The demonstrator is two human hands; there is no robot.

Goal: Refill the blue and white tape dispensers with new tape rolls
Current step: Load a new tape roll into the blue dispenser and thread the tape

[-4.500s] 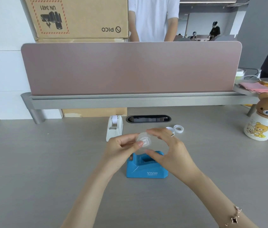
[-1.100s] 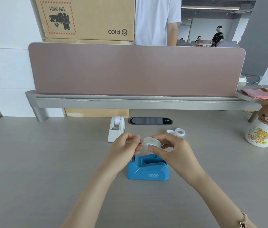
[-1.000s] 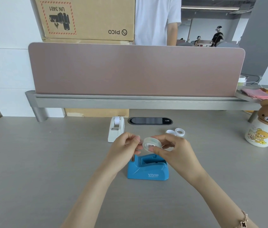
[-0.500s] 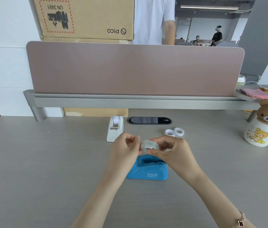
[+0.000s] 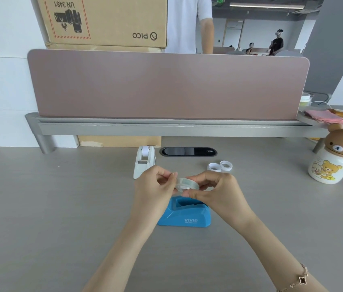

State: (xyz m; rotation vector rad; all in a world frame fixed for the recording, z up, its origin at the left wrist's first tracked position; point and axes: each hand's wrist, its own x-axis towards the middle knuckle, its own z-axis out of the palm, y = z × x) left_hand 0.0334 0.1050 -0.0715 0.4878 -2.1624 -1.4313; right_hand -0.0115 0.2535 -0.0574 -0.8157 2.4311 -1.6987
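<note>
A clear tape roll [image 5: 187, 183] hangs just above the blue tape dispenser [image 5: 184, 214], whose well shows no roll. My right hand [image 5: 217, 191] grips the roll by its rim. My left hand [image 5: 156, 186] pinches at the roll's left edge with thumb and forefinger. The white tape dispenser [image 5: 144, 161] stands behind my hands and carries a white roll. Two white tape rolls [image 5: 220, 166] lie on the desk to the right of it.
A bear-shaped jar [image 5: 333, 159] with a keyring stands at the right edge. A pink divider panel [image 5: 166, 85] on a grey rail closes off the back of the desk, with a black cable slot [image 5: 188, 151] below it. A person stands beyond.
Both hands and the clear roll have sunk a little toward the blue dispenser. The roll now lies flatter, tilted between my fingers.
</note>
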